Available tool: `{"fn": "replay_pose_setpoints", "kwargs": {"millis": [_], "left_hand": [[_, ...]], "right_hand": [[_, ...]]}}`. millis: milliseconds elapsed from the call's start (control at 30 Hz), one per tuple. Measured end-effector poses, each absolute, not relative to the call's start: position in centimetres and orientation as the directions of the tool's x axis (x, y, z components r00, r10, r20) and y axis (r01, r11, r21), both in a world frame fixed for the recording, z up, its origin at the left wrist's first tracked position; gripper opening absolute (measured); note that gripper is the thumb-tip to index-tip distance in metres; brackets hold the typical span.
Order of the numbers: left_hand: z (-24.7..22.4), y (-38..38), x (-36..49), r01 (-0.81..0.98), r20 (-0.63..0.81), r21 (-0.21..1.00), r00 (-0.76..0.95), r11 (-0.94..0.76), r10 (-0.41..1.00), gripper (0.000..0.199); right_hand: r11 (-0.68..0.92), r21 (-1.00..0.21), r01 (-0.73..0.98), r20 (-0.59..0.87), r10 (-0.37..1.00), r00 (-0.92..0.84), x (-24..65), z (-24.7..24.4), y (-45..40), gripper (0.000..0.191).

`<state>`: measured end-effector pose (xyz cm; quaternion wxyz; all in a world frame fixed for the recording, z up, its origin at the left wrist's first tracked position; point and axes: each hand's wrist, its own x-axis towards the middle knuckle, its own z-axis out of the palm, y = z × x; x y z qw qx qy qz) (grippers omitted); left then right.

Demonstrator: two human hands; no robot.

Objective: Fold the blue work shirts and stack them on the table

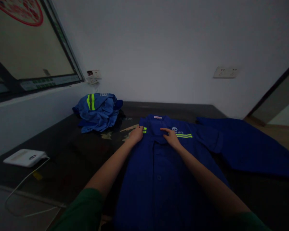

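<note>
— Your green sleeves are nearest the camera. What lies beneath your forearms?
— A dark blue work shirt, spread front-up on the table, its collar toward the wall.
— And your left hand?
— It is at the shirt's left edge, beside a yellow-green reflective strip; its fingers curl with their tips hidden, so you cannot tell whether they pinch the cloth.
— Your right hand?
— Its index finger and thumb are spread slightly apart over the upper front, just left of the white gear logo.
— What surrounds the shirt?
— To your right, another dark blue garment; to your left, camouflage cloth and, farther back, a crumpled heap of blue clothing. A white device with a cable sits near the table's left edge.
</note>
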<state>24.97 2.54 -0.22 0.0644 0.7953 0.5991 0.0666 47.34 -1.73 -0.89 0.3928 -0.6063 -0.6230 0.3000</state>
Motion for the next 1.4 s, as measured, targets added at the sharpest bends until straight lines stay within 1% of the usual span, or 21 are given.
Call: {"fn": "replay_pose_setpoints", "kwargs": {"millis": [67,100,200,267,300,433,567,667,767,833,900,933,1000,1100,1167,1233,1300,1400], "left_hand": [[-0.3,5.0,25.0,0.949,0.044,0.179,0.256,-0.260,0.966,0.037],[-0.3,6.3,25.0,0.949,0.054,0.178,0.255,-0.260,0.966,0.039],[-0.5,9.9,25.6,0.936,0.085,0.172,0.295,-0.306,0.952,0.044],[-0.9,11.7,26.0,0.923,0.086,0.161,0.339,-0.349,0.937,0.045],[-1.2,12.4,26.2,0.919,0.082,0.153,0.354,-0.363,0.931,0.044],[-2.4,14.2,26.5,0.920,0.082,0.111,0.369,-0.377,0.926,0.038],[-3.4,15.1,26.6,0.934,0.115,0.087,0.336,-0.346,0.935,0.035],[-3.6,15.3,26.7,0.940,0.137,0.085,0.318,-0.331,0.938,0.033],[-3.4,15.1,26.9,0.937,0.167,0.093,0.320,-0.338,0.933,0.032],[-3.2,14.7,27.2,0.929,0.187,0.104,0.332,-0.354,0.925,0.033],[-3.1,14.2,27.6,0.917,0.192,0.121,0.354,-0.380,0.915,0.033],[-3.2,13.9,27.9,0.910,0.186,0.133,0.367,-0.393,0.912,0.032],[-3.6,13.5,28.5,0.895,0.161,0.161,0.391,-0.415,0.906,0.031],[-4.5,13.0,29.2,0.883,0.131,0.200,0.406,-0.426,0.904,0.035],[-5.0,12.8,29.5,0.882,0.120,0.212,0.404,-0.421,0.907,0.041],[-5.3,12.6,29.6,0.887,0.108,0.216,0.395,-0.409,0.913,0.046],[-5.5,12.5,29.6,0.894,0.094,0.217,0.379,-0.391,0.921,0.051],[-5.4,12.4,29.7,0.911,0.056,0.214,0.350,-0.354,0.935,0.057]], "right_hand": [[0.049,-0.876,0.480,0.079,0.996,0.042,47.4,-1.5,-2.2,0.056],[0.041,-0.890,0.455,0.069,0.997,0.044,47.5,-1.8,-2.3,0.056],[0.035,-0.913,0.406,0.075,0.994,0.081,47.6,-2.2,-2.4,0.042],[0.013,-0.909,0.416,0.067,0.991,0.116,47.6,-2.2,-2.3,0.034],[0.001,-0.905,0.426,0.062,0.990,0.128,47.7,-2.1,-2.2,0.033],[-0.043,-0.908,0.416,0.008,0.993,0.120,48.0,-1.8,-2.5,0.045],[-0.157,-0.921,0.357,-0.161,0.987,0.020,48.5,-0.6,-3.2,0.052],[-0.269,-0.901,0.341,-0.288,0.958,-0.008,48.5,0.5,-3.6,0.055],[-0.355,-0.856,0.374,-0.384,0.923,-0.002,48.3,1.1,-3.8,0.056],[-0.376,-0.826,0.419,-0.425,0.905,-0.026,48.2,1.2,-3.7,0.055],[-0.340,-0.806,0.484,-0.410,0.911,-0.045,48.3,1.2,-3.6,0.044],[-0.298,-0.793,0.531,-0.370,0.929,-0.031,48.4,1.2,-3.4,0.034],[-0.204,-0.732,0.650,-0.231,0.972,0.045,48.9,1.0,-3.1,0.019],[-0.140,-0.582,0.801,-0.012,0.987,0.163,49.8,0.5,-2.3,0.018],[-0.148,-0.498,0.855,0.052,0.979,0.199,50.3,-0.1,-1.5,0.025],[-0.173,-0.436,0.883,0.064,0.973,0.222,50.6,-0.8,-0.5,0.033],[-0.201,-0.421,0.885,0.042,0.970,0.240,50.7,-1.2,0.5,0.035],[-0.213,-0.515,0.830,-0.024,0.972,0.235,50.8,-1.1,1.7,0.022]]}}
